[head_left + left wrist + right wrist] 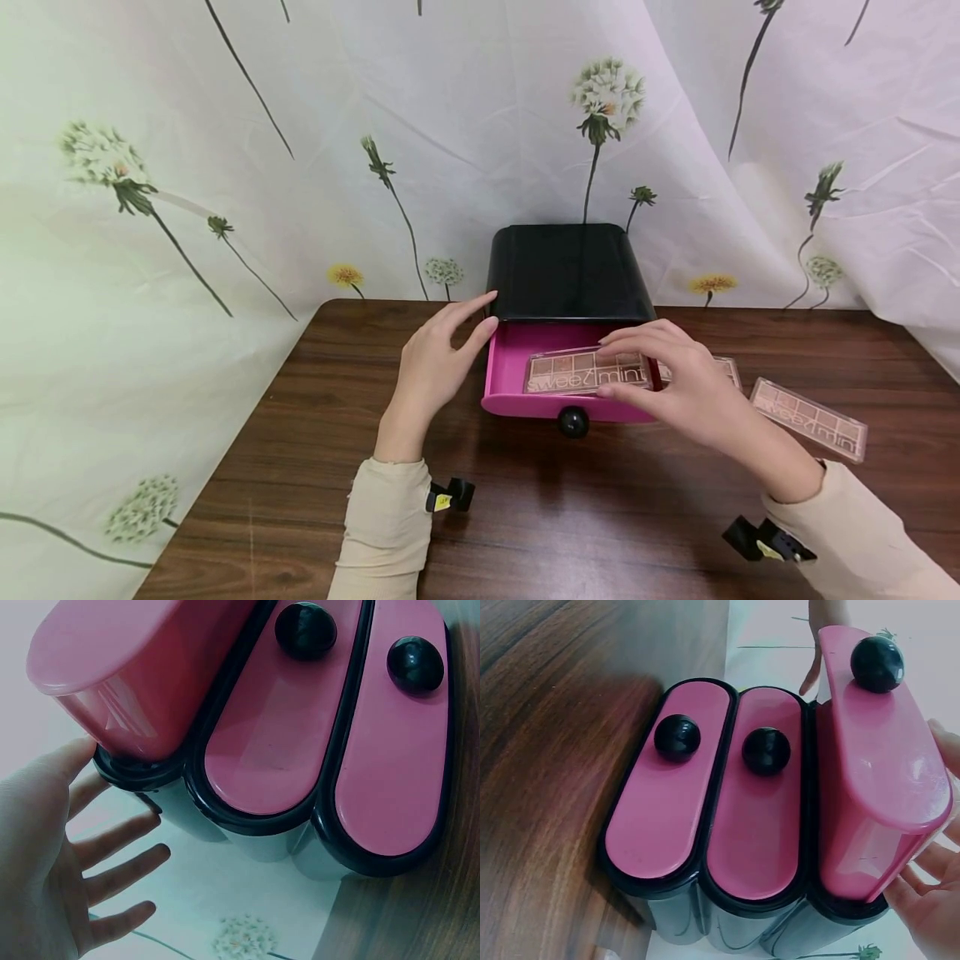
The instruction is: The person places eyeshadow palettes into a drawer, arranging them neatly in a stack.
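Here, a flat, clear-cased palette (562,372) of brownish-pink pans, pale-lettered "sweet mint", sits in the pulled-out pink drawer (525,406), where the right hand (693,383) pinches it. The left hand (435,367), fingers spread, touches the black cabinet (573,271).

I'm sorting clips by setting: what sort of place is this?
Probably an indoor tabletop recording spot: a flowered cloth hangs behind a brown table, with a drawer unit on it. The wider room is out of view.
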Available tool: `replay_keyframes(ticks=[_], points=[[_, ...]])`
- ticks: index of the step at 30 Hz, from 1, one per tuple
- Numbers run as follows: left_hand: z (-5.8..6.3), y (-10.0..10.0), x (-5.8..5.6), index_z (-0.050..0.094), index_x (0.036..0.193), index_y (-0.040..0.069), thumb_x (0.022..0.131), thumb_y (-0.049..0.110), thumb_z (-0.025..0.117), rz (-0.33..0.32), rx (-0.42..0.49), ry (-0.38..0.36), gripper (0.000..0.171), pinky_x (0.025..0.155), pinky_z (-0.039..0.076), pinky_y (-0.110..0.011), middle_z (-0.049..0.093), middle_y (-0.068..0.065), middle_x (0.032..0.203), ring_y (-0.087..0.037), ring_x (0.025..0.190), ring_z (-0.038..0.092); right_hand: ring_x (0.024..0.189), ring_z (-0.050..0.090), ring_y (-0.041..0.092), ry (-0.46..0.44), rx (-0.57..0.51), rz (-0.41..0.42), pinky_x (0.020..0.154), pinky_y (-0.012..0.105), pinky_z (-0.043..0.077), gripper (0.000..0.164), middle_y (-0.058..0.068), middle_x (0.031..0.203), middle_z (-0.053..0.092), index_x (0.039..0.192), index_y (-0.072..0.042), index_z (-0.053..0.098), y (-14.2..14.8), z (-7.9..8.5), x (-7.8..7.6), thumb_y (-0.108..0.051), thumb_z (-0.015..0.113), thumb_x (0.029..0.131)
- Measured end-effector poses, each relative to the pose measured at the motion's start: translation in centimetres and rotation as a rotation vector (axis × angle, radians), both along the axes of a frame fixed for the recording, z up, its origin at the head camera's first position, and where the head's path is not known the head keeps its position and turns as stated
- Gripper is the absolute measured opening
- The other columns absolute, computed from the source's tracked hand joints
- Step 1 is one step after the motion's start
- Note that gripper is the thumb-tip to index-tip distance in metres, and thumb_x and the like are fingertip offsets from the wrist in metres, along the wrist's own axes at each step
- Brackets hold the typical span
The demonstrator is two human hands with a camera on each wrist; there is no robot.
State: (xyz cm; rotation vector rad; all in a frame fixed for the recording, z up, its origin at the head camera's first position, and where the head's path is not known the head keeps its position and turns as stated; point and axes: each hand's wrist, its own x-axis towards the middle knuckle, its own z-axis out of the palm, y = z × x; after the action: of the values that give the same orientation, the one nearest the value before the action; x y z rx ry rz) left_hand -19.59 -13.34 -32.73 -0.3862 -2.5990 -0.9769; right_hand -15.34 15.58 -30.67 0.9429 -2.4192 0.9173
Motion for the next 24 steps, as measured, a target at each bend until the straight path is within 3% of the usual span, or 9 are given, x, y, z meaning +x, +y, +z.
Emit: replay_keyframes(ticks=[13, 24], points=[[0.09, -0.04, -0.05, 0.046, 0.13, 0.05, 0.09, 0.064, 0.038, 0.003, -0.015, 0.003, 0.043, 0.09, 0.041, -0.044, 0.051, 0.015, 0.13, -0.011, 0.121, 0.047, 0.101, 0.051, 0.007, -0.071, 0.088, -0.052, 0.086, 0.032, 0.042, 0.038, -0.012, 0.109, 0.061, 0.107, -0.021, 0.068, -0.68, 0.97, -0.33, -0.033, 0.079, 0.073], [0.06, 0.02, -0.02, 0.046, 0.13, 0.049, 0.09, 0.063, 0.039, 0.0, -0.014, 0.003, 0.043, 0.09, 0.041, -0.044, 0.052, 0.014, 0.13, -0.012, 0.121, 0.048, 0.106, 0.052, 0.009, -0.066, 0.08, -0.061, 0.09, 0.034, 0.042, 0.041, -0.01, 0.111, 0.061, 0.11, -0.019, 0.066, -0.69, 1.04, -0.28, -0.03, 0.08, 0.073]])
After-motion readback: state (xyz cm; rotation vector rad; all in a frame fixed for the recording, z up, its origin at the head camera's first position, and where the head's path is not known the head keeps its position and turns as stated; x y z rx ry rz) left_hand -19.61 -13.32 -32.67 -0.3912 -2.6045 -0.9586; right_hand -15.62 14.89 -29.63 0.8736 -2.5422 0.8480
